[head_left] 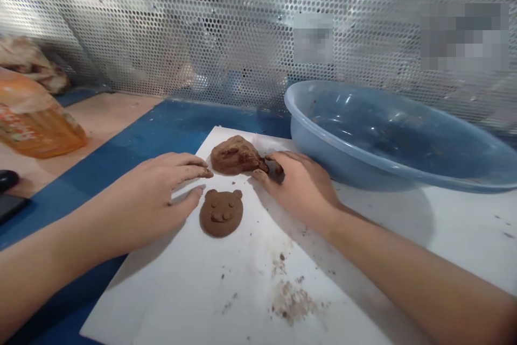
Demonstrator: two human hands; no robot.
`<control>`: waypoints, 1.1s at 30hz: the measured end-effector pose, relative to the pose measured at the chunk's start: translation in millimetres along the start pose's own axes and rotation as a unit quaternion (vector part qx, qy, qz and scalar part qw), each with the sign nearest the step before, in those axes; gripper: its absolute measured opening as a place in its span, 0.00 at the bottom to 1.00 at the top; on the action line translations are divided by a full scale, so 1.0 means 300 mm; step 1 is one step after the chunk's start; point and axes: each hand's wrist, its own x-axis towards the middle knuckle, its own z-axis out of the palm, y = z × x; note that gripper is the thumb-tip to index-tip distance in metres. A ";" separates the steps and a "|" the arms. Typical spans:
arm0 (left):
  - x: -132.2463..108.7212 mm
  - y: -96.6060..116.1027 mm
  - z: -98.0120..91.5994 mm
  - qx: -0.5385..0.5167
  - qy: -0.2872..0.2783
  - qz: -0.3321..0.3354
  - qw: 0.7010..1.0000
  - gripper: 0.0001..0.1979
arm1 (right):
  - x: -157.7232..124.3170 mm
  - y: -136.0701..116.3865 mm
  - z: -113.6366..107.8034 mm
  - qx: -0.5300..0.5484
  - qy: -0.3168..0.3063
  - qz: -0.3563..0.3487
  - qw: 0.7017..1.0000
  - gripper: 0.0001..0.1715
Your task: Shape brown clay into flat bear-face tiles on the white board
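Head view, sole entry.

Item: clay lump [235, 155], brown, unshaped, rough on top, tapering to a ragged end at the right. Location: far part of a white sheet [173, 294], between the hands. Handling, by judgement: dense for its bulk, soft and damp, tacky rather than slippery; it should dent under the fingertips and tear at the thin end. Hold: cup the thick left body for steadiness; pinch the taper for small pieces.

Item: clay bear face [221, 226], flat disc with two ears, eyes and a raised snout. Location: on the sheet, nearer the wearer than the lump and apart from it. Handling, by judgement: light, pliable, fragile at the ears and applied dots. Hold: low on the rim, or slide a flat support beneath; avoid the raised features.

Hands: left hand [155, 194] spread, thumb apart from fingers, holding nothing, tips near the lump's left side and the face's left ear. Right hand [305, 186] bent about the lump's ragged end, thumb to the near side; whether it pinches firmly cannot be told.

Surroundings: clay crumbs [288, 304] on the sheet; blue basin [339, 161] right; orange bottle [44, 124] left; tabletop [161, 129] beneath; perforated metal screen [161, 22] behind.
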 end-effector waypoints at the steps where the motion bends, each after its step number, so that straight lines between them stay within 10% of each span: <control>1: 0.001 0.006 -0.003 -0.003 -0.002 -0.002 1.000 0.29 | 0.007 0.002 0.004 -0.001 0.000 0.006 1.000 0.16; 22: 0.069 0.055 -0.070 0.084 0.007 0.060 0.995 0.37 | 0.085 -0.063 -0.012 -0.040 -0.127 0.024 0.991 0.20; 27: 0.186 0.181 -0.162 0.133 -0.052 0.151 0.978 0.33 | 0.106 -0.050 -0.006 -0.045 -0.146 0.022 0.988 0.24; 33: 0.367 0.211 -0.102 0.178 -0.134 0.221 0.949 0.15 | 0.141 -0.048 0.019 -0.046 -0.152 0.014 0.987 0.25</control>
